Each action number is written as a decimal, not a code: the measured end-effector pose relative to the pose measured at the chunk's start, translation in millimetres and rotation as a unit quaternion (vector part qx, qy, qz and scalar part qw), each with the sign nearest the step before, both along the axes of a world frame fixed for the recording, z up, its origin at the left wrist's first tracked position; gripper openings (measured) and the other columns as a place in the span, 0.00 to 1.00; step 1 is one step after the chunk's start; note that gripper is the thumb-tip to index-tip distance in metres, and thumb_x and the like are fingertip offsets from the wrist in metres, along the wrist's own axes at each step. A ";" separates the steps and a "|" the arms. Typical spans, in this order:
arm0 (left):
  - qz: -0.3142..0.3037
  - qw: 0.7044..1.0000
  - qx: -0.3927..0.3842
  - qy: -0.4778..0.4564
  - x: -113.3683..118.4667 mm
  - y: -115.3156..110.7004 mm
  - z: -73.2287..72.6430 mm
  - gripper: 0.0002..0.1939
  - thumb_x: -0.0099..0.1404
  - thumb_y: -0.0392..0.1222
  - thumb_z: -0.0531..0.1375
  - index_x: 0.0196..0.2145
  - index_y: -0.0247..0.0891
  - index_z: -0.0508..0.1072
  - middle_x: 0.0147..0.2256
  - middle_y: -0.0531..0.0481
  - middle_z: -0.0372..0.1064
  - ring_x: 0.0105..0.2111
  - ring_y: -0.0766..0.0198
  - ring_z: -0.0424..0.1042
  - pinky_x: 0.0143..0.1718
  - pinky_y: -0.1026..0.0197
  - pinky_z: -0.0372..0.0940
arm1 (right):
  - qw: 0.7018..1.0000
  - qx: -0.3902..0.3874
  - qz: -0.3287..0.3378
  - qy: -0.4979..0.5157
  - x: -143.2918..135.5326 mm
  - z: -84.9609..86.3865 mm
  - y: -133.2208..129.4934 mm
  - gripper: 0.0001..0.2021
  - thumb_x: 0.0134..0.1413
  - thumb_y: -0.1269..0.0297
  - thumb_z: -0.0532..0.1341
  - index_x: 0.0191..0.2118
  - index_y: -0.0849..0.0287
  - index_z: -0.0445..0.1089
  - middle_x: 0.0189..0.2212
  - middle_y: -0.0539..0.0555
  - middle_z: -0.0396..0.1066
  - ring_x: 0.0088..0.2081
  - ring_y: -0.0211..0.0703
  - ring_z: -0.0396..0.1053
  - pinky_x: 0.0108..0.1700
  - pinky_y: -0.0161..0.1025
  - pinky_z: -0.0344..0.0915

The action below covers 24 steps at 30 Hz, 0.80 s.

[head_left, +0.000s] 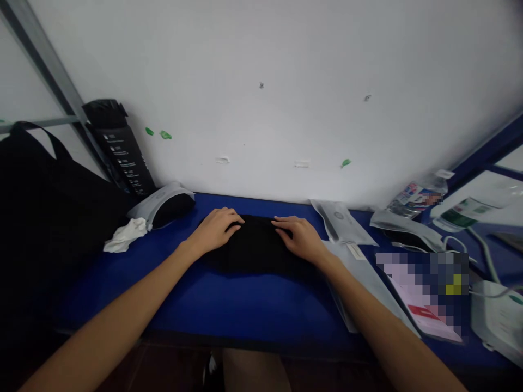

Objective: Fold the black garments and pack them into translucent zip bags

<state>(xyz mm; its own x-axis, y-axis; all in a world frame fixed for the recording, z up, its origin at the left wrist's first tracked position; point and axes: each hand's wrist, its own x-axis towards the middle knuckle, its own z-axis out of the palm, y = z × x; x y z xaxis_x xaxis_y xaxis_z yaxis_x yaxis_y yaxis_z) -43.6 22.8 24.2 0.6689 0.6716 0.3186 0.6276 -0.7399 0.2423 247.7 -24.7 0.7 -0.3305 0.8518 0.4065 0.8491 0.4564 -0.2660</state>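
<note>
A folded piece of black cloth (259, 247) lies across the blue table in front of me. My left hand (218, 230) rests on its left end, palm down, with the fingers stretched and the thumb apart from them. On the cloth's right end lies my right hand (301, 238), its fingers extended toward the middle and its thumb apart. Both hands touch the cloth from above. The dark fabric hides its folds and any layers underneath.
A black bag (49, 207), a crumpled tissue (126, 235) and a pouch with black contents (171, 207) stand left. Right are translucent packages (343, 223), a phone-like flat item (425, 305), plastic bottles (420, 193) and a white power strip (496, 316). A white wall rises behind.
</note>
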 end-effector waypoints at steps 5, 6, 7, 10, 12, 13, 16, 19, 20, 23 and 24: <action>0.014 0.999 0.017 -0.044 5.4 -1.1 2.7 0.14 0.74 0.34 0.54 0.50 0.41 0.76 0.47 0.46 0.77 0.48 0.53 0.73 0.51 0.48 0.64 | 0.998 0.046 0.000 0.041 -3.2 6.1 -1.8 0.13 0.69 0.69 0.56 0.50 0.53 0.77 0.53 0.55 0.79 0.54 0.54 0.75 0.56 0.54 0.69; 0.012 0.998 0.019 -0.061 5.6 -2.0 4.7 0.14 0.73 0.33 0.54 0.50 0.41 0.76 0.46 0.47 0.77 0.47 0.54 0.73 0.51 0.49 0.64 | 0.997 0.056 0.003 0.045 -3.3 7.8 -2.1 0.13 0.68 0.70 0.56 0.48 0.54 0.77 0.51 0.55 0.79 0.53 0.53 0.74 0.55 0.53 0.69; 0.008 0.997 0.021 -0.078 5.5 -3.4 7.1 0.13 0.73 0.32 0.54 0.49 0.41 0.76 0.45 0.47 0.77 0.47 0.54 0.73 0.51 0.50 0.64 | 0.997 0.065 0.003 0.048 -3.2 9.5 -2.7 0.13 0.67 0.71 0.55 0.47 0.54 0.77 0.49 0.55 0.79 0.51 0.53 0.74 0.54 0.52 0.68; -0.024 0.996 0.005 -0.089 3.6 -9.4 14.0 0.13 0.73 0.33 0.54 0.50 0.42 0.75 0.42 0.49 0.75 0.44 0.56 0.73 0.49 0.52 0.64 | 0.998 0.054 0.001 0.039 -2.9 14.0 -5.3 0.12 0.59 0.76 0.56 0.40 0.55 0.75 0.41 0.55 0.76 0.44 0.51 0.73 0.49 0.48 0.66; -0.056 0.997 -0.026 -0.047 2.7 -13.1 15.1 0.14 0.74 0.33 0.53 0.50 0.43 0.74 0.42 0.49 0.74 0.40 0.57 0.73 0.47 0.53 0.64 | 1.000 0.015 0.015 0.007 -3.3 15.1 -7.4 0.11 0.52 0.77 0.57 0.38 0.55 0.72 0.38 0.54 0.74 0.41 0.50 0.71 0.46 0.46 0.64; -0.067 0.997 -0.040 -0.023 2.7 -14.3 14.3 0.15 0.74 0.33 0.52 0.50 0.43 0.74 0.42 0.48 0.73 0.39 0.58 0.73 0.46 0.53 0.64 | 1.000 -0.005 0.021 -0.010 -3.8 15.0 -8.4 0.11 0.50 0.76 0.58 0.38 0.55 0.70 0.38 0.53 0.72 0.41 0.49 0.69 0.45 0.45 0.63; -0.069 0.996 -0.053 0.011 4.6 -13.9 8.7 0.14 0.74 0.34 0.50 0.50 0.43 0.73 0.43 0.48 0.72 0.37 0.59 0.73 0.45 0.53 0.64 | 0.999 -0.028 0.021 -0.037 -5.3 12.4 -9.3 0.12 0.47 0.74 0.59 0.40 0.54 0.67 0.38 0.52 0.70 0.41 0.49 0.67 0.45 0.45 0.61; -0.055 0.998 -0.040 0.000 7.7 -8.1 2.4 0.14 0.75 0.35 0.50 0.49 0.43 0.74 0.43 0.48 0.71 0.37 0.58 0.72 0.44 0.53 0.64 | 0.999 -0.026 0.006 -0.038 -5.7 7.2 -5.9 0.12 0.48 0.74 0.59 0.40 0.54 0.66 0.38 0.53 0.68 0.41 0.49 0.66 0.46 0.45 0.60; -0.048 0.998 -0.032 -0.006 8.4 -5.7 0.7 0.13 0.76 0.36 0.51 0.49 0.43 0.74 0.43 0.47 0.71 0.37 0.58 0.72 0.44 0.53 0.64 | 0.999 -0.021 -0.004 -0.037 -5.3 5.1 -4.0 0.12 0.49 0.74 0.58 0.40 0.54 0.66 0.39 0.53 0.68 0.41 0.50 0.66 0.45 0.45 0.60; -0.039 0.999 -0.013 -0.014 7.9 -1.3 -0.6 0.13 0.77 0.39 0.51 0.50 0.42 0.75 0.45 0.46 0.71 0.42 0.56 0.73 0.47 0.52 0.63 | 0.999 -0.010 -0.029 -0.019 -3.3 0.7 0.8 0.12 0.51 0.75 0.58 0.41 0.55 0.67 0.40 0.55 0.67 0.43 0.51 0.67 0.46 0.46 0.61; -0.042 0.999 -0.011 -0.011 6.6 -1.4 0.7 0.14 0.78 0.39 0.51 0.51 0.43 0.75 0.45 0.46 0.72 0.45 0.56 0.73 0.48 0.52 0.63 | 0.999 -0.008 -0.029 -0.012 -2.5 0.7 1.3 0.12 0.52 0.76 0.57 0.42 0.55 0.68 0.41 0.55 0.67 0.43 0.51 0.67 0.47 0.46 0.62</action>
